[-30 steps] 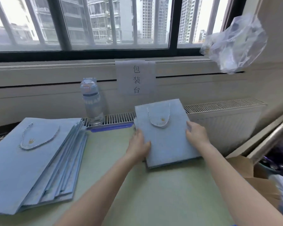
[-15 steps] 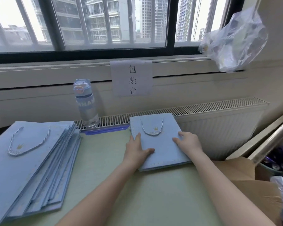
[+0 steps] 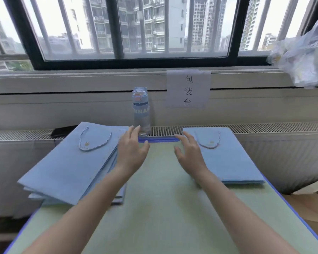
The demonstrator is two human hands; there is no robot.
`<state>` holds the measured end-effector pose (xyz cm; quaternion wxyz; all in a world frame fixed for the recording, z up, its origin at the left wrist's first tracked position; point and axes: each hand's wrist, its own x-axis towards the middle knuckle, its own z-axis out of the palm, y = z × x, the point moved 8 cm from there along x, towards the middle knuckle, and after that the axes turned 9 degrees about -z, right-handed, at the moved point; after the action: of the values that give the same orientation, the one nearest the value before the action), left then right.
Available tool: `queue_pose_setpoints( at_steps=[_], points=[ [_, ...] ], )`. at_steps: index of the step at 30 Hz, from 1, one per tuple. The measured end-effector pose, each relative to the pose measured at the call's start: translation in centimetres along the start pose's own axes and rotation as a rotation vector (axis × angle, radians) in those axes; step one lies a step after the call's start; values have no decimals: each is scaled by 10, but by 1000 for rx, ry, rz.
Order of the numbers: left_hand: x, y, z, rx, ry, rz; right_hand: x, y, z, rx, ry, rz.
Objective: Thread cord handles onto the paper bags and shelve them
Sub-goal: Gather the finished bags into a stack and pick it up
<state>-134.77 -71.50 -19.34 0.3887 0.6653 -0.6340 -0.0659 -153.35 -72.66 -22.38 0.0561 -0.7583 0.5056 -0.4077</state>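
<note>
Out over the green table with both hands empty: left hand spread wide at the right edge of the fanned stack of paper bags, right hand loosely spread at the left edge of the squared-up stack by the far right corner. Can't tell whether touching or just above. Corded already on top, going by the twisted cord handle looped flat on each pile. Looks light, thin and stiff enough to stay flat, yet easy to crease at a corner and slick enough to slide off a pile. Best taken by the folded side edges, thumb on top and fingers beneath, not by the floppy cord alone. Mind the water bottle just beyond the left hand.
</note>
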Motion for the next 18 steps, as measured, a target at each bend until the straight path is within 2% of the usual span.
queue_pose_setpoints(
  at_steps=[3,8,11,14,15,18],
  points=[
    [-4,-41,-44,40,41,-56,4,-44,38,61,-47,-82],
    [-5,-118,-79,192,-25,-186,6,-103,95,211,-110,-126],
    [-13,-145,-81,280,-185,-182,6,-126,121,251,-154,-133],
    [-36,-163,-60,428,-498,-161,6,-136,142,251,-191,-128],
    [-43,-168,-54,477,-552,-154,5,-137,148,249,-209,-123],
    [-49,-170,-45,522,-516,-136,-4,-135,162,254,-263,-117]
  ],
)
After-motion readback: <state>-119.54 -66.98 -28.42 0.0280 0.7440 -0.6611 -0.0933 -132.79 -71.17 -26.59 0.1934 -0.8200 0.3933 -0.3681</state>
